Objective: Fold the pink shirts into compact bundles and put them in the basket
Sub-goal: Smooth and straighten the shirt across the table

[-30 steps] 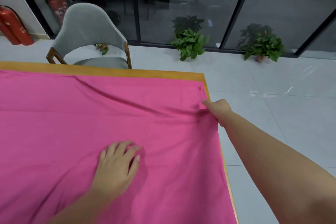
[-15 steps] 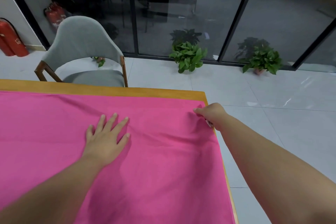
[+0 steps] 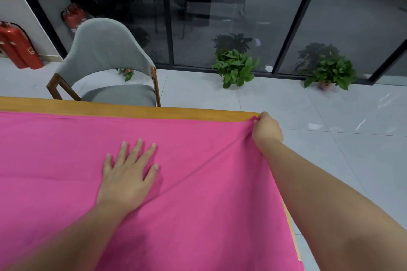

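Pink shirt (image 3: 198, 182) spread flat over the wooden counter (image 3: 132, 109), covering most of it; only a far strip and the right edge of wood show. Left hand (image 3: 127, 174) palm down on the fabric mid-counter, fingers splayed wide. Right hand (image 3: 267, 128) pinched closed on the shirt's far right corner at the counter corner, fabric pulled taut in a diagonal crease toward the left hand. Grey chair (image 3: 105, 61) beyond the far edge.

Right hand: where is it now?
In the head view, the right hand pinches the pink cloth at the table's far right corner; the left hand lies flat mid-cloth.
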Tool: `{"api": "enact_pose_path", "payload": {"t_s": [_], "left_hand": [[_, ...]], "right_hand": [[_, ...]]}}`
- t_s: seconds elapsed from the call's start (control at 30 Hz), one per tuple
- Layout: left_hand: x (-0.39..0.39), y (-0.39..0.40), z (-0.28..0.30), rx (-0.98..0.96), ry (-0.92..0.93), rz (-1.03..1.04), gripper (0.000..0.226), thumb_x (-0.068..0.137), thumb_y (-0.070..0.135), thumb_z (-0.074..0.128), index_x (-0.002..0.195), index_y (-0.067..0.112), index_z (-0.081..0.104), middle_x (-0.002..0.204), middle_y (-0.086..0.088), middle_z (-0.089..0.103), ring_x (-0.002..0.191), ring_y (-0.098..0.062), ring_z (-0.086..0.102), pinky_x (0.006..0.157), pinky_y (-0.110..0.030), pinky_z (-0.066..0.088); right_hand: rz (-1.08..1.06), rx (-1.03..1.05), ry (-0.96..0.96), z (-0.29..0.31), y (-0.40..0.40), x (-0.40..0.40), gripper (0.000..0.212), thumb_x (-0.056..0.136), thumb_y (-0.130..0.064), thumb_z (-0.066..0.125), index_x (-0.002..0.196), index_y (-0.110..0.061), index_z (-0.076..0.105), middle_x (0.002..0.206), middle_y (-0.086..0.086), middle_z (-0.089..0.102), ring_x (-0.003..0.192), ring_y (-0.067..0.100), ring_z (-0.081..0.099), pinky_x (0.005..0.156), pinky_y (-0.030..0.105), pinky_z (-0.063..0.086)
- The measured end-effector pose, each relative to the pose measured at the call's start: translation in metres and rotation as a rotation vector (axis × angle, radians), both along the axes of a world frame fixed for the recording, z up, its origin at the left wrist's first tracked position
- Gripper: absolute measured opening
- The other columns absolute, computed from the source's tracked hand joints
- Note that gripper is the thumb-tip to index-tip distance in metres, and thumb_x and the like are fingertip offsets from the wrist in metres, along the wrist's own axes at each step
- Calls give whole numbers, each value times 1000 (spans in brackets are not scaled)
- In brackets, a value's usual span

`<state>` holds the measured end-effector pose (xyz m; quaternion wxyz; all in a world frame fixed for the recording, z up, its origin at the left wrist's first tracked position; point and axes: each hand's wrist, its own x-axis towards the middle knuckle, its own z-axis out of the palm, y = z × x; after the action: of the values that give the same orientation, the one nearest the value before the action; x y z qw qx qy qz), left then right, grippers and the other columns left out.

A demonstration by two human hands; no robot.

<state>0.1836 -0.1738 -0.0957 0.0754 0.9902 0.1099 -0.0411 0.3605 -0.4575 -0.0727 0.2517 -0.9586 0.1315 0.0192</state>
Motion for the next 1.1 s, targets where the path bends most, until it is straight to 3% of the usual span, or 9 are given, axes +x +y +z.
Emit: {"api": "enact_pose_path", "payload": {"t_s": [0.2, 0.3, 0.37, 0.47, 0.6, 0.77, 0.87, 1.0, 1.1], "left_hand": [[1, 0, -1, 15, 11, -9, 66, 84, 67, -1, 147, 48, -4, 158, 11, -9, 146, -20, -14, 116, -52, -4], [2, 0, 1, 28, 28, -15, 58, 94, 58, 12, 147, 45, -6, 159, 9, -10, 146, -22, -15, 116, -53, -3], [2, -2, 3, 40, 38, -22, 58, 95, 57, 13, 148, 45, -7, 159, 8, -11, 146, -23, -15, 116, -53, -2], [2, -2, 6, 40, 51, -29, 58, 95, 57, 12, 148, 44, -8, 159, 6, -11, 146, -25, -14, 116, -54, -1], [6, 0, 7, 14, 69, -33, 56, 96, 56, 12, 148, 45, -7, 159, 7, -10, 146, -25, -13, 115, -53, -1], [25, 21, 11, -8, 64, -2, 54, 98, 54, 13, 149, 43, 0, 160, 7, -1, 147, -22, 0, 113, -49, 13], [47, 37, 16, 42, 70, 8, 54, 99, 52, 17, 150, 39, 4, 158, 3, 13, 139, -25, 18, 106, -46, 25], [82, 58, 27, 47, 76, 18, 51, 101, 41, 31, 148, 21, 26, 146, -5, 32, 129, -28, 30, 102, -44, 32], [102, 68, 32, 84, 14, 23, 35, 99, 38, 42, 123, 15, 53, 129, -7, 45, 119, -26, 35, 96, -41, 33]], "right_hand": [[33, -311, -194, 4, 6, -17, 33, 93, -9, 46, 125, -7, 41, 126, 14, 45, 115, 32, 42, 85, 40, 37], [189, -226, -270, -3, 27, -69, 46, 93, -22, 47, 135, -6, 40, 140, 15, 40, 129, 33, 34, 101, 44, 30], [297, -149, -160, -8, 50, -119, 61, 95, -41, 32, 147, -10, 27, 155, 10, 22, 144, 28, 15, 116, 41, 11], [414, -188, -46, -16, 81, -175, 85, 78, -57, -6, 153, -16, 3, 160, -1, -3, 146, 19, -10, 115, 37, -9], [320, -287, 38, -22, 76, -178, 95, 69, -62, -15, 152, -16, -4, 160, -1, -8, 146, 19, -12, 117, 42, -8], [227, -322, 94, -18, 49, -167, 69, 86, -66, 7, 150, -41, 1, 160, -6, -5, 147, 21, -9, 117, 48, -4], [153, -334, 91, -16, 32, -163, 61, 93, -61, 21, 150, -43, 4, 160, -6, -2, 147, 20, -7, 118, 47, 0], [174, -356, 67, -18, 25, -161, 63, 93, -61, 20, 150, -41, 4, 160, -5, -2, 147, 18, -7, 119, 42, 1], [173, -364, 62, -21, 25, -160, 68, 86, -65, 8, 150, -41, 4, 160, -5, -1, 147, 18, -7, 119, 42, 0]]}}
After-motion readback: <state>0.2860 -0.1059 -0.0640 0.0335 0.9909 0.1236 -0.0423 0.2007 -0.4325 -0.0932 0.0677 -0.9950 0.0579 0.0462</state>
